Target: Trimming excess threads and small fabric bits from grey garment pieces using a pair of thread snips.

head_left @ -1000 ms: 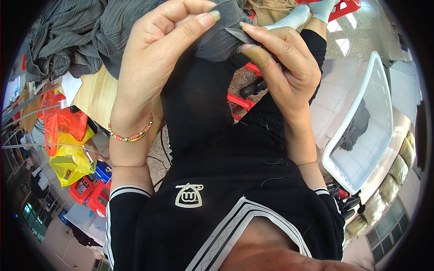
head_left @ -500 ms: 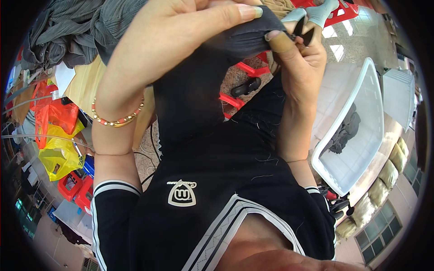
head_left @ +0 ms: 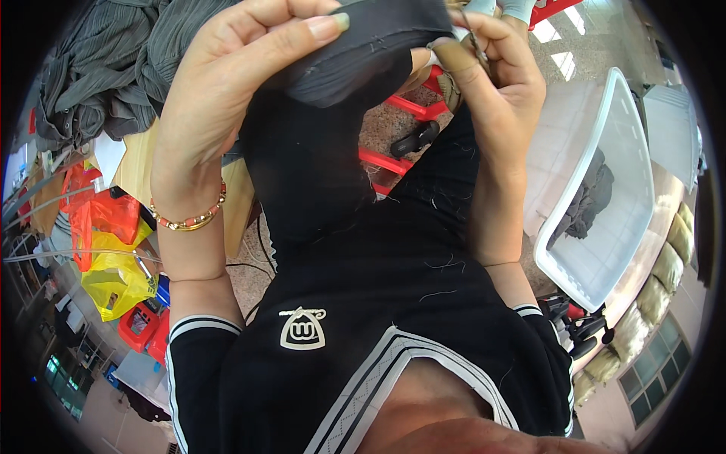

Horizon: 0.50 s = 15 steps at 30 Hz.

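1. The left grip (head_left: 227, 83) is nearly closed, with thumb and bent fingers pinching a dark grey cloth piece (head_left: 378, 34). The thumb lies flat on the upper face, near the cloth's left end; most of the fingertips are hidden behind it.
2. The right grip (head_left: 501, 91) is curled around small dark snips (head_left: 476, 45), which show edge-on between thumb and fingers. Its thumb tip meets the cloth's right end; whether it pinches the fabric there I cannot tell.
3. The cloth piece is stretched between the two grips. Its long axis runs crosswise, from lower at the left grip to slightly higher at the right grip. A seam follows that line, and a paler flap hangs on the wearer's side of it.
4. A pile of grey garments (head_left: 113, 72) lies left of the left grip, with a pale wooden counter (head_left: 138, 166) just below it.
5. Right of the right grip, and lower, stands a white bin (head_left: 635, 227) with dark grey fabric (head_left: 588, 198) inside.
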{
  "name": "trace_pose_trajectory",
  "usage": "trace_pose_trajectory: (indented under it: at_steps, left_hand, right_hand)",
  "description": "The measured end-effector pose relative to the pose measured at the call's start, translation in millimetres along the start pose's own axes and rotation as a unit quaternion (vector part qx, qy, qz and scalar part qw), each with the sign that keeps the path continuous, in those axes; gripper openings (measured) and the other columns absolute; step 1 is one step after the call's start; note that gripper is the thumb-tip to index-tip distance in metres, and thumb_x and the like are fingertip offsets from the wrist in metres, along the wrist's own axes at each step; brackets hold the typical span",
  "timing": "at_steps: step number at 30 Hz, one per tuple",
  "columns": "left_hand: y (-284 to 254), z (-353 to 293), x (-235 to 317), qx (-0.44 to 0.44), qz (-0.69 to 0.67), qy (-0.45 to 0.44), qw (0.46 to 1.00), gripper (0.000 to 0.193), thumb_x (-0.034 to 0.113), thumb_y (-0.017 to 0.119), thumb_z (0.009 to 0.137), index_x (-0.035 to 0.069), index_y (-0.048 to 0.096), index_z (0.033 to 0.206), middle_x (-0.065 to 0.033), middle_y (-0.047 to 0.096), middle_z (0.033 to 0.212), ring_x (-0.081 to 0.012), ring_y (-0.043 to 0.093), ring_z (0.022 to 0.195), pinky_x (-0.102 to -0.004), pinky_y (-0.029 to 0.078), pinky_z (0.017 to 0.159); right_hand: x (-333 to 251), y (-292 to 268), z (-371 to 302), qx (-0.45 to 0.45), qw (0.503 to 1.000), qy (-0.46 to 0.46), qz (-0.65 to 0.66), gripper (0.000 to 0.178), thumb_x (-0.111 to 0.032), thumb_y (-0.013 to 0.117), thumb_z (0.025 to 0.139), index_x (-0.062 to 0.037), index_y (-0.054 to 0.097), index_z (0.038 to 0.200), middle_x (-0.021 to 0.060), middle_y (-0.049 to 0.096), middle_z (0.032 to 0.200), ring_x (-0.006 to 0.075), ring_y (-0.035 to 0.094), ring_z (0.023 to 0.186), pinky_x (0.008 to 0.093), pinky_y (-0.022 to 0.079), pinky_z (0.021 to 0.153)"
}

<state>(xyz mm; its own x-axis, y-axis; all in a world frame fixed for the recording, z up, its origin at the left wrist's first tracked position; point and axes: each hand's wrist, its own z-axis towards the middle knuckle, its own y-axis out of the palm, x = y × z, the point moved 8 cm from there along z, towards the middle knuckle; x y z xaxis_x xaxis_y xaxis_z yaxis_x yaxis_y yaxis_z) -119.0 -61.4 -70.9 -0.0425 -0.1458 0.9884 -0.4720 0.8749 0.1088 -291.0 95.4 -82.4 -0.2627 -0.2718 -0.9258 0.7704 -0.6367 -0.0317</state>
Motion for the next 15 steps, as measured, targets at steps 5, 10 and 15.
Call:
trace_pose_trajectory:
  at_steps: [5, 10, 15]
  left_hand:
    - [3.4, -0.7, -3.1, 0.009, -0.065, -0.012, 0.998, 0.022, 0.009, 0.062, 0.102, -0.001, 0.065, 0.121, -0.0063, 0.073, 0.108, -0.0084, 0.069, 0.099, -0.0219, 0.052, 0.09]
    - [-0.2, -2.9, -4.5, 0.037, -0.07, -0.015, 0.997, 0.021, 0.008, 0.062, 0.102, -0.001, 0.065, 0.12, -0.0071, 0.073, 0.109, -0.0088, 0.069, 0.098, -0.022, 0.052, 0.089]
    - [-1.0, -3.1, -3.4, 0.035, -0.068, -0.01, 0.997, 0.021, 0.008, 0.062, 0.102, -0.001, 0.065, 0.12, -0.0071, 0.073, 0.109, -0.009, 0.069, 0.098, -0.0218, 0.052, 0.089]
  right_hand:
    - [-19.6, 15.2, -10.3, -0.02, 0.999, -0.041, -0.024, 0.034, -0.007, 0.084, 0.083, -0.0049, 0.075, 0.115, -0.0048, 0.054, 0.084, 0.0031, 0.047, 0.071, 0.0165, 0.037, 0.064]
    - [-38.9, 28.0, -16.3, -0.041, 0.972, -0.197, -0.121, 0.044, -0.008, 0.087, 0.075, -0.006, 0.076, 0.117, 0.0021, 0.061, 0.08, 0.0104, 0.056, 0.067, 0.0242, 0.045, 0.059]
    - [-39.5, 32.9, -14.5, -0.038, 0.966, -0.209, -0.15, 0.044, -0.011, 0.087, 0.075, -0.007, 0.076, 0.118, 0.0019, 0.06, 0.079, 0.0099, 0.056, 0.065, 0.0241, 0.045, 0.057]
